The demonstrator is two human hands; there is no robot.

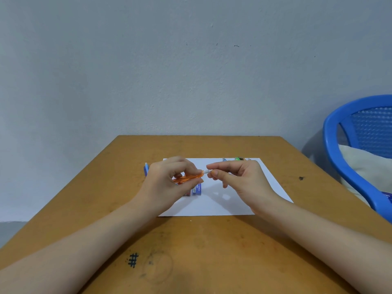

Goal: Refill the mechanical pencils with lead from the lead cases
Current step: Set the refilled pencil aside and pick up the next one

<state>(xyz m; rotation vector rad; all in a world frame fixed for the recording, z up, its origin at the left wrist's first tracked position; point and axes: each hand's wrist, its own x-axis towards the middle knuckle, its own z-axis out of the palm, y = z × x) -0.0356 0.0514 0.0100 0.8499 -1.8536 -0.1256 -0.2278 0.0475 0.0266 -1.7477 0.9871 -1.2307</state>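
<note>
Over the table (212, 251) and its white paper (222, 202), the left grip (167, 183) curls round the orange pencil (187, 178), and the right grip (239, 179) pinches its clear end cap (206, 172). The cap should probably be pulled straight along the barrel, with the pencil held steady. The blue lead case (198, 188) lies on the paper just beneath the left grip.

My left hand (167, 181) grips the orange pencil (186, 178) (over the white paper (214, 202)); my right hand (239, 179) pinches its clear end (206, 172).
</note>
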